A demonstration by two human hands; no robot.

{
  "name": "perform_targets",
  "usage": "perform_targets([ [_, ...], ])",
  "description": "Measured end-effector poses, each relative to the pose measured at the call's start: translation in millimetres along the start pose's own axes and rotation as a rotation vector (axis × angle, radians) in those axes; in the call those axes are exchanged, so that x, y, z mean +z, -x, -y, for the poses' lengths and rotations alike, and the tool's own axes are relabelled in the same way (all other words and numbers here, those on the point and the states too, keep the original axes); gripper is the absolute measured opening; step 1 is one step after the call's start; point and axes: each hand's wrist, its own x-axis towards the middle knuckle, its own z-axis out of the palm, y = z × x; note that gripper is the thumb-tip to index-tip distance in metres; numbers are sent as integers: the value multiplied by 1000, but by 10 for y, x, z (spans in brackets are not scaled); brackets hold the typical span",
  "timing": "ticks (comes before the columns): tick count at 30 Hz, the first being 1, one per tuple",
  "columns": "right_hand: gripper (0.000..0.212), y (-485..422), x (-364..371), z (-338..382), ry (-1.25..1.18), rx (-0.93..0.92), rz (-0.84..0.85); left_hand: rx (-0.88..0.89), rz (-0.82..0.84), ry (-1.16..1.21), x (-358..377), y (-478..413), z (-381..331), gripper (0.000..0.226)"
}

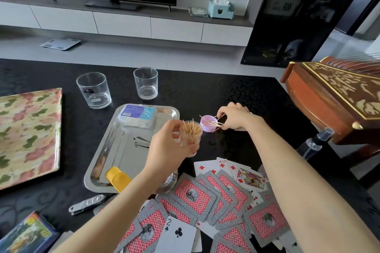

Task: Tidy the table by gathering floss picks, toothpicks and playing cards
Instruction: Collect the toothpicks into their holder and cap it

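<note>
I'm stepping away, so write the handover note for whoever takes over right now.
Left hand holds the toothpick jar, nearly full, right of the tray.
Right hand pinches loose toothpicks at the purple lid.
Floss pick box lies on the tray; no loose picks in view.
Left: jar these toothpicks, cap the jar, gather the scattered playing cards.

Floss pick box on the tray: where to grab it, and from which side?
From above, probably. The floss pick box lies flat, label up, at the far end of the tray, close to its raised rim, so a low sideways approach looks blocked. Pinch its upper side walls across the shorter width.
</note>
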Motion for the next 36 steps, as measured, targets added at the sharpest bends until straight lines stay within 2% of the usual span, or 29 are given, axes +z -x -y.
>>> perform_targets([
  [3, 14, 56, -25, -72, -49, -34, 42, 13, 4, -22, -5, -17, 12, 50],
  [5, 8, 149, 12, -83, -101, -62, 20, 20, 10, -34, -4, -10, 20, 52],
  [8, 13, 287, 101, -26, -89, -69, 14, 24, 17, -25, -2, 24, 18, 52],
  [13, 23, 667, 224, 95, 152, -34, -50, 23, 29, -4, 38, 112, -17, 49],
  [15, 12, 898, 187, 111, 112, -21, -152, 32, 41, -15, 59, 157, -28, 49],
  [17, 18, 1174, 42, 133, -29, -27, -256, 45, 55, -26, 79, 193, -25, 49],
  [19, 16, 1450, -131, 182, -118, -91, -286, 54, 72, -54, 101, 219, -30, 48],
  [22, 12, 1692, -303, 358, 78, -202, -367, 86, 73, -101, 148, 249, -49, 50],
  [25, 33, 1753, -413, 550, 277, -305, -426, 137, 66, -145, 197, 295, -104, 54],
  [26, 32, 1743, -425, 612, 355, -345, -446, 143, 69, -148, 214, 311, -123, 55],
  [27, 25, 1718, -413, 666, 407, -389, -392, 147, 75, -148, 228, 324, -141, 55],
  [29, 10, 1641, -395, 718, 318, -428, -288, 142, 94, -150, 252, 342, -159, 53],
  [31, 15, 1578, -400, 727, 116, -390, -197, 119, 98, -109, 253, 350, -150, 52],
  [34, 19, 1539, -422, 680, -289, -332, -224, 112, 85, -61, 219, 329, -137, 53],
  [36, 20, 1545, -430, 664, -462, -319, -237, 109, 79, -43, 186, 301, -148, 54],
])
